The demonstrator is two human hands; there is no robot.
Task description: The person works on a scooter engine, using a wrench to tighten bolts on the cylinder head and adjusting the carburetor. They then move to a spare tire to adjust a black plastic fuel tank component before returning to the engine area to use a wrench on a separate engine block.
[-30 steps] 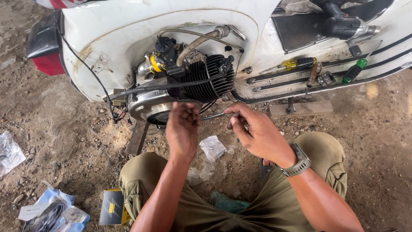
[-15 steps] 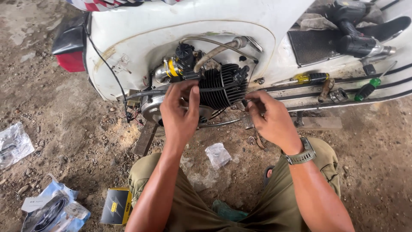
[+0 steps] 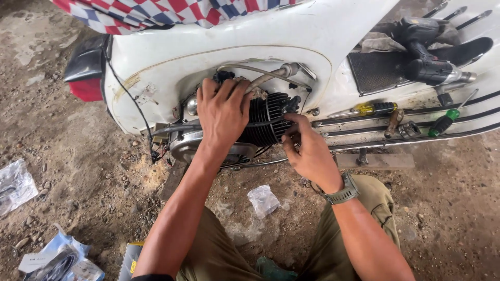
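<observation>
- Left hand [image 3: 223, 112] lies spread, palm down, over the top of the black finned engine cylinder [image 3: 268, 122], fingers reaching up to the parts above it; whether this grip closes on anything cannot be told, since the fingertips are hidden among the parts.
- Right hand [image 3: 310, 151] sits at the cylinder's right end, fingers curled in against the fins; what they pinch, if anything, is hidden, so its grip cannot be told either. A grey wristwatch [image 3: 341, 192] is on that wrist.
- Engine cylinder sits in the open side bay of a white scooter body [image 3: 291, 36], with a round metal cover [image 3: 182, 145] just left of it and a grey hose [image 3: 265, 78] curving above it.
- Right of the cylinder, on the scooter's footboard [image 3: 469, 125], lie a yellow-handled screwdriver [image 3: 372, 109], a green-handled screwdriver [image 3: 445, 122], a small socket [image 3: 409, 129] and a dark power drill [image 3: 427, 57].
- Left of the cylinder, the red tail light [image 3: 86, 88] marks the scooter's rear end, under a red, white and blue checked cloth [image 3: 156, 10].
- Below the cylinder, on the dirt ground [image 3: 78, 171], a crumpled clear plastic bag [image 3: 263, 200] lies between the person's knees in olive trousers [image 3: 375, 208].
- Further left of the cylinder, more plastic packaging [image 3: 15, 184] lies on the ground.
</observation>
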